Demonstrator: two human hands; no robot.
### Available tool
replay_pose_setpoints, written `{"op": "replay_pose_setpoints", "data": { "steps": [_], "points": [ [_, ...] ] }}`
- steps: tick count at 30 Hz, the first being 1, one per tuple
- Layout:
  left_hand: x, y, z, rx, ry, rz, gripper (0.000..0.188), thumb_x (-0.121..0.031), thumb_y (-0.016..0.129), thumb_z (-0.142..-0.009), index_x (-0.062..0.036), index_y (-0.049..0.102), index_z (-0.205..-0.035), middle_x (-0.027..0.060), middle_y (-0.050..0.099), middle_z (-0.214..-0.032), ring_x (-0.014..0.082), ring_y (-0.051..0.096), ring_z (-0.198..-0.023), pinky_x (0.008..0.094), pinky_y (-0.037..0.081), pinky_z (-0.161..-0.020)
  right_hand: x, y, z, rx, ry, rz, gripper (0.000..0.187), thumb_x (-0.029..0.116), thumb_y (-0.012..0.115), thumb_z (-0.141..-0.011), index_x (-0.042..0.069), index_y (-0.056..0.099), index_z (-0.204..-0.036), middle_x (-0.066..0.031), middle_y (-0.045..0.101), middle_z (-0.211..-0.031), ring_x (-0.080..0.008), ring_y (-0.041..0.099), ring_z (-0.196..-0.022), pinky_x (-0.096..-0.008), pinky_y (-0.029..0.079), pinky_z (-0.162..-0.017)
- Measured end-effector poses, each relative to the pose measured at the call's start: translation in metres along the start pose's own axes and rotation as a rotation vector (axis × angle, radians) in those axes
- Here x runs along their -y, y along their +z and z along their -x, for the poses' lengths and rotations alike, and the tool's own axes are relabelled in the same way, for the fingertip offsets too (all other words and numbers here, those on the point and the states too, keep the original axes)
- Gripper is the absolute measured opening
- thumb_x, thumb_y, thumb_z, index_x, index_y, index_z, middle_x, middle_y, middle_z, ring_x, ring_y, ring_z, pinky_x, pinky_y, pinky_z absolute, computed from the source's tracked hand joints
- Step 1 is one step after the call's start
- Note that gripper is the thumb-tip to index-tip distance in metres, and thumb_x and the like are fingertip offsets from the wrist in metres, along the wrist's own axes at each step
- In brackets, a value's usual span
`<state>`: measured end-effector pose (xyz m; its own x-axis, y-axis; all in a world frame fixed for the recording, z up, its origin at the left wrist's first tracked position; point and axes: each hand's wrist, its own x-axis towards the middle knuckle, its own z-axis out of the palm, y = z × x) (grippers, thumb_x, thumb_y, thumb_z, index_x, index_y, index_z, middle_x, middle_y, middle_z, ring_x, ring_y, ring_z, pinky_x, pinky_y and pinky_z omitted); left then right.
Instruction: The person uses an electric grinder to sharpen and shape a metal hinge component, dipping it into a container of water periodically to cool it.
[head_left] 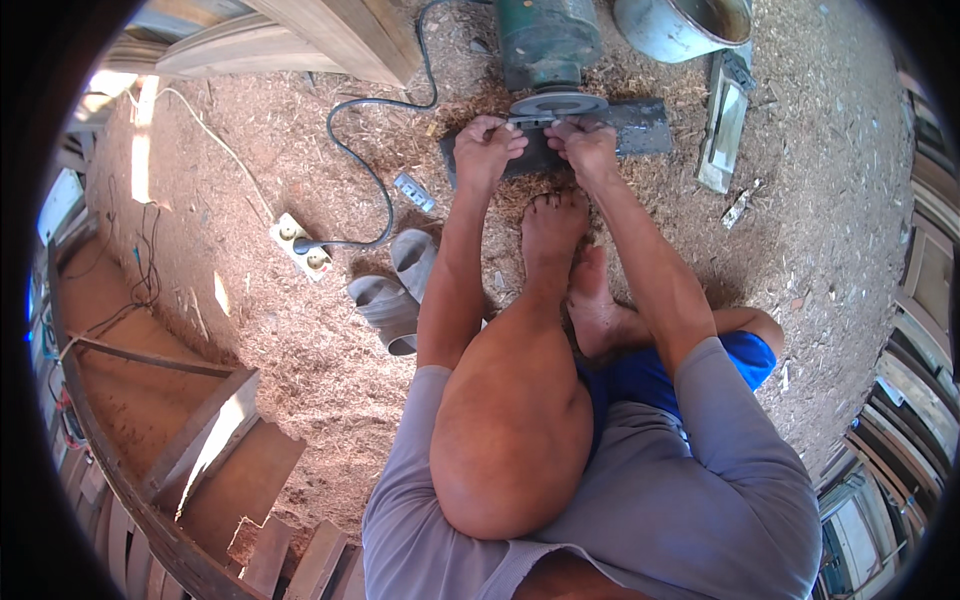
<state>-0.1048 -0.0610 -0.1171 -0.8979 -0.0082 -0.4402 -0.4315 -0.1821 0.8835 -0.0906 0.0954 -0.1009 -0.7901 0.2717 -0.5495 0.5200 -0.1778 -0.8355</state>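
Note:
Both my hands reach forward to a green motor (548,45) with a flat grey grinding wheel (560,102) on its near end. My left hand (487,148) pinches the left end of a narrow flat metal piece with slots, like a planer blade (532,121). Its right end is between the fingers of my right hand (583,147). The strip lies along the near side of the wheel; whether they touch I cannot tell. Beneath my hands is a dark flat board (645,127). My bare feet (556,225) rest just nearer than the board.
Beside the motor stands a pale metal pot (685,28), with a long metal-and-wood piece (724,130) below it. A black cable (350,150) runs left to a socket strip (301,247). Grey slippers (388,300) and a small grey block (414,192) lie on the shavings-covered ground.

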Motion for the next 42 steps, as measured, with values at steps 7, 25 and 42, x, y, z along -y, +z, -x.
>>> {"op": "replay_pose_setpoints", "data": {
  "steps": [7,25,42],
  "points": [
    [0.000,-0.006,0.001,-0.013,-0.016,0.032,0.010,-0.002,0.055,-0.090,0.0072,0.056,-0.095,0.0191,0.065,-0.087,0.0210,0.069,-0.072,0.0267,0.058,-0.060,-0.003,0.008,-0.001,-0.032,-0.053,-0.028,0.013,0.002,0.065,-0.081,-0.008,0.067,-0.089,-0.0123,0.070,-0.076,-0.0122,0.063,-0.059,-0.0231,0.048,-0.052],
    [0.001,0.000,-0.004,0.032,-0.009,-0.041,0.012,-0.003,0.054,-0.090,0.0077,0.056,-0.095,0.0188,0.066,-0.087,0.0208,0.069,-0.072,0.0263,0.057,-0.061,-0.005,0.001,0.000,-0.039,-0.039,0.016,0.015,0.009,0.063,-0.086,-0.003,0.066,-0.093,-0.0088,0.070,-0.082,-0.0123,0.065,-0.066,-0.0231,0.049,-0.055],
    [0.004,0.006,-0.004,0.026,-0.008,-0.022,0.010,-0.002,0.054,-0.090,0.0065,0.056,-0.095,0.0181,0.066,-0.086,0.0210,0.069,-0.072,0.0266,0.057,-0.061,0.002,-0.002,0.003,-0.056,0.020,-0.045,0.014,0.007,0.062,-0.087,-0.003,0.064,-0.095,-0.0093,0.070,-0.084,-0.0122,0.065,-0.067,-0.0231,0.050,-0.055]
  ]
}}
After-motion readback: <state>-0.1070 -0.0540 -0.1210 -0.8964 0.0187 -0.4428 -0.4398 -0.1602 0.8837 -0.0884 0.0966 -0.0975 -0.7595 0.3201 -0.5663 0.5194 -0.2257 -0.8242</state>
